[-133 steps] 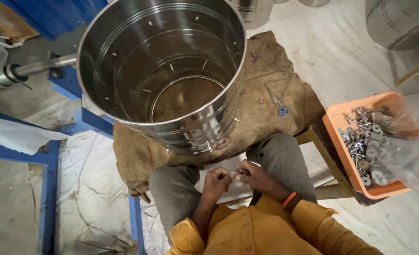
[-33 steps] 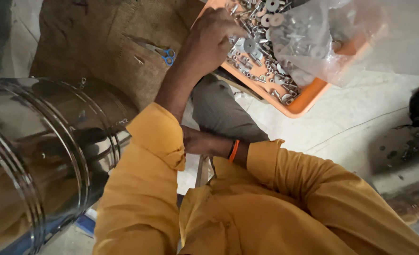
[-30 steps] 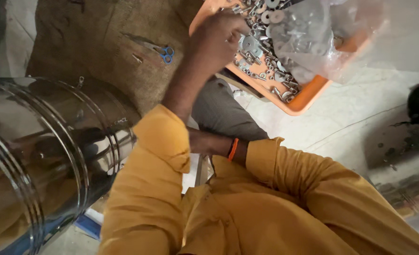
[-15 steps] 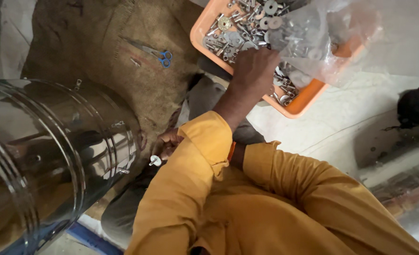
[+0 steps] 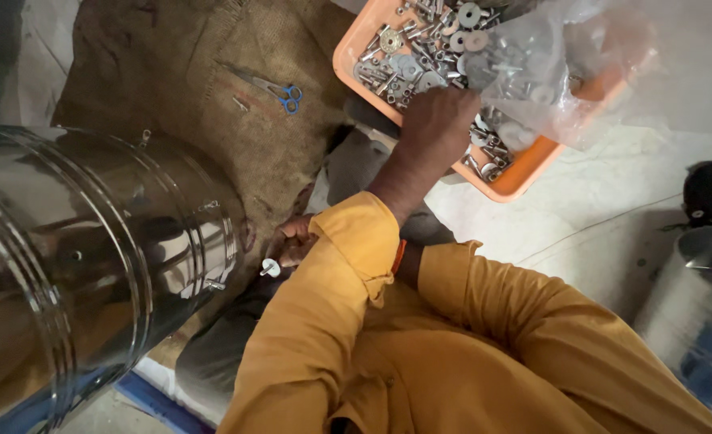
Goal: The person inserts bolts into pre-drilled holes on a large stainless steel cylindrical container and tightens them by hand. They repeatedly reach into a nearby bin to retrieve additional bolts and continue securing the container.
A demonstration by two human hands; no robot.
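Up at the far right, the left hand (image 5: 436, 128) reaches across the body, its fingertips pressed down among the bolts and washers (image 5: 408, 60). The knuckles hide the fingertips, so I cannot tell whether this grip has closed on a piece. The hardware lies directly under and just beyond that hand, heaped in the orange tray (image 5: 524, 173), with a clear plastic bag (image 5: 565, 72) lying over the tray's far side.

The right hand (image 5: 293, 241) sits lower, tucked under the crossed left sleeve. Its grip is pinched on a small bolt (image 5: 270, 268), whose white head points toward the steel drum (image 5: 91, 265) just beside it. The drum lies on its side on burlap cloth (image 5: 171, 96). Blue-handled scissors (image 5: 279, 90) rest on the cloth, well apart from both hands.
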